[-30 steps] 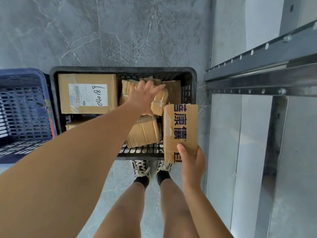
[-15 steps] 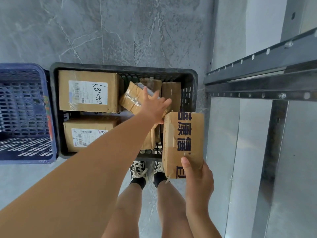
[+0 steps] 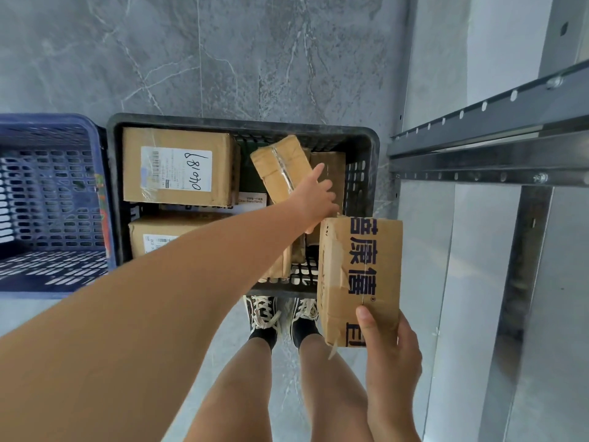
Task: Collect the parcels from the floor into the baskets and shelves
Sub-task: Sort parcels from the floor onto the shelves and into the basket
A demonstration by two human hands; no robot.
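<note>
Left hand [image 3: 314, 199] reaches into black basket [image 3: 242, 124], fingers spread and resting against a tilted taped parcel [image 3: 280, 167]; no clear grip. Right hand [image 3: 387, 342] holds printed parcel [image 3: 360, 279] by its near end, thumb on top, over the basket's right near corner. Blue basket [image 3: 47, 205] well left.

A parcel storeroom or sorting area: labelled cardboard parcels [image 3: 178, 169] fill a black plastic crate [image 3: 242, 124] beside a blue basket [image 3: 47, 122], near bare metal shelving [image 3: 490, 157], on grey tiled floor [image 3: 223, 59].
</note>
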